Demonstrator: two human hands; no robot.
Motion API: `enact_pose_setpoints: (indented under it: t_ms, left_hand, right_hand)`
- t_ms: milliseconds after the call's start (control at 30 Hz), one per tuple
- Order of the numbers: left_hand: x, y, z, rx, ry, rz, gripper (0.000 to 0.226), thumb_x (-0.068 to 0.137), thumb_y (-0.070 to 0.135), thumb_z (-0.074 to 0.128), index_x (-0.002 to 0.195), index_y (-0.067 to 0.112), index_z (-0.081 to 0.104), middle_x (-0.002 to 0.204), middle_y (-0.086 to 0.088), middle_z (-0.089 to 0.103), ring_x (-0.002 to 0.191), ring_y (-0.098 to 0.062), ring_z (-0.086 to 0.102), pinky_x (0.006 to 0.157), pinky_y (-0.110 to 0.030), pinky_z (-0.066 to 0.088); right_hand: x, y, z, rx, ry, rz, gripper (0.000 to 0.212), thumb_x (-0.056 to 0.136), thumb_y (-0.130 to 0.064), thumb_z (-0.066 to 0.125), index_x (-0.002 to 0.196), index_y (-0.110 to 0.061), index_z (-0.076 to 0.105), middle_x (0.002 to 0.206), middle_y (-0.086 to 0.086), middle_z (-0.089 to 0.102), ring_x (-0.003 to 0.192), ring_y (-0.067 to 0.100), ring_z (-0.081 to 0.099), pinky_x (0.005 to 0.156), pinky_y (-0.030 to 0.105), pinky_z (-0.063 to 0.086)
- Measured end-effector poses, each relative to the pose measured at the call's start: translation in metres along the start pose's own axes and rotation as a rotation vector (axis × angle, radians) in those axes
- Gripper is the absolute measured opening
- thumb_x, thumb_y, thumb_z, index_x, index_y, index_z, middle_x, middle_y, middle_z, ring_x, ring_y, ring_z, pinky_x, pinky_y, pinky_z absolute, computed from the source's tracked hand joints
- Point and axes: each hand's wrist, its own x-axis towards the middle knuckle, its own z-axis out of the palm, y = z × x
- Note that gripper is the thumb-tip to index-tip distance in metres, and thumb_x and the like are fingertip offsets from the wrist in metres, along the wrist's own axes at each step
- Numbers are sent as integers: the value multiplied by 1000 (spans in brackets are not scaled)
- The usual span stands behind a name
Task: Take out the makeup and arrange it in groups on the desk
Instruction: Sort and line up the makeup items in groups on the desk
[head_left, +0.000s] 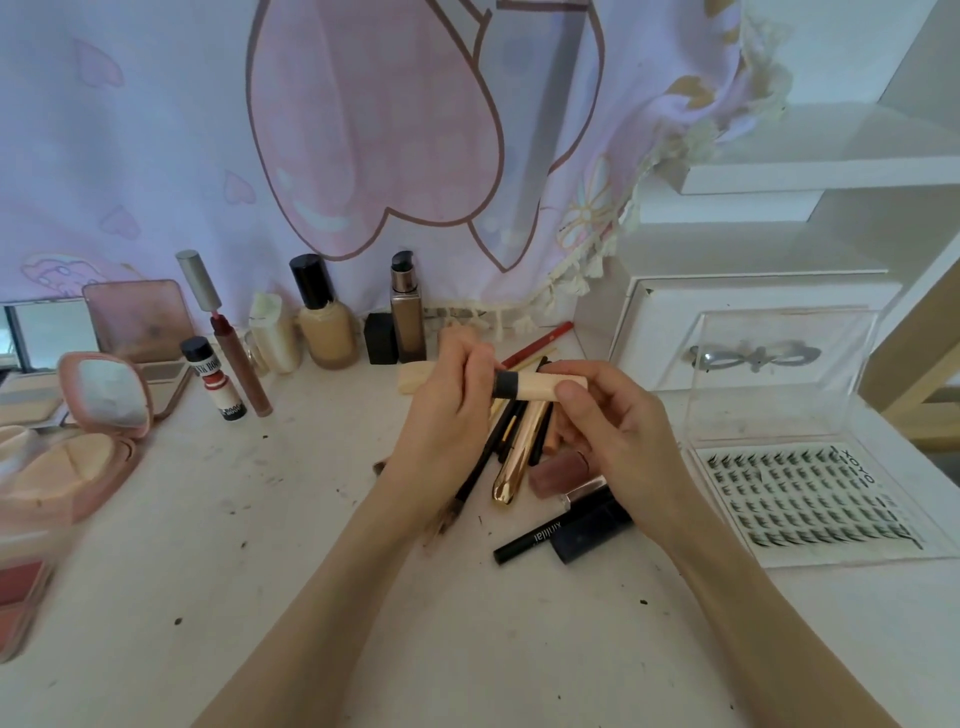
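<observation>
White table (218, 545), bottles lined at back | my left hand (447, 415) and right hand (613, 431) grip cream concealer tube (535, 387) over loose pencil pile, judging its group.

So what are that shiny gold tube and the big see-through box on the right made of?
The gold tube looks like metal or metal-plated plastic: its mirror-bright surface reflects light, but the picture can't settle which. The see-through box looks like rigid clear plastic, probably acrylic: its open lid stands stiffly, and the rows of false lashes inside show clearly.
</observation>
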Motion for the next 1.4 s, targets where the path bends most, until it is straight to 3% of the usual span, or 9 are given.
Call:
enact_pose_setpoints:
  t_ms: [133, 200, 267, 400, 500, 600, 700, 1100, 1400]
  left_hand:
    - [-2, -6, -7, 296, -45, 12, 32, 94, 42, 34, 85, 20, 56, 66, 0, 53, 53, -8, 44, 55, -25, 38]
    - [-4, -5, -8, 279, -135, 161, 13, 90, 31, 50, 103, 31, 48, 90, -3, 55, 71, -8, 52, 64, -19, 42]
    - [-3, -9, -9, 229, -218, 267, 29, 87, 17, 60, 109, 30, 44, 99, 2, 51, 82, -9, 54, 73, -16, 44]
    - [-3, -7, -11, 271, -127, 237, 7, 94, 18, 49, 98, 13, 51, 76, 1, 51, 65, -2, 48, 60, -11, 39]
    - [-1, -6, -13, 230, 1, 98, 33, 95, 37, 37, 77, 15, 55, 61, -1, 48, 50, -4, 40, 49, -13, 33]
    - [1, -3, -21, 199, -20, 127, 10, 91, 38, 45, 88, 32, 53, 75, 10, 54, 61, -1, 49, 59, -10, 41]
    - [2, -5, -30, 123, -221, 174, 33, 86, 22, 61, 110, 37, 45, 101, 10, 56, 85, -6, 58, 73, -21, 51]
    - [3, -3, -26, 158, -43, 82, 17, 98, 22, 36, 86, 27, 48, 63, 3, 49, 48, -1, 45, 48, -11, 39]
    - [2, -1, -33, 47, -63, 119, 16, 88, 18, 55, 97, 32, 53, 81, 6, 59, 62, 4, 52, 60, -13, 44]
  right_hand:
    - [1, -4, 0, 97, 50, 63, 10, 90, -9, 55, 94, -13, 64, 60, 0, 53, 55, 12, 50, 53, 22, 48]
    - [2, -5, -3, 195, 92, 132, 11, 90, -13, 55, 85, -6, 61, 52, 0, 50, 44, 8, 46, 43, 16, 40]
    - [3, -6, -6, 275, 107, 189, 23, 91, -21, 53, 77, -4, 57, 50, 2, 45, 38, 8, 42, 41, 16, 35]
    - [4, -2, -6, 312, 24, 170, 23, 87, -25, 54, 86, -3, 61, 56, 3, 50, 46, 15, 41, 53, 26, 44]
    - [4, 3, -4, 241, -38, 128, 13, 89, -10, 54, 99, -8, 63, 70, 2, 61, 64, 24, 46, 64, 35, 43]
    - [3, 3, -4, 227, -46, 152, 13, 91, -7, 54, 98, -10, 64, 73, 5, 62, 66, 25, 48, 60, 29, 45]
    - [3, 1, -5, 262, -14, 200, 25, 87, -26, 56, 93, -3, 64, 65, 10, 60, 52, 19, 46, 46, 19, 39]
    - [2, 2, -2, 177, -65, 208, 17, 88, -5, 57, 100, -14, 66, 77, 7, 63, 66, 23, 51, 51, 21, 46]
    - [1, -1, -2, 218, -52, 213, 12, 89, -4, 56, 98, -10, 62, 74, 3, 68, 57, 15, 53, 48, 19, 45]
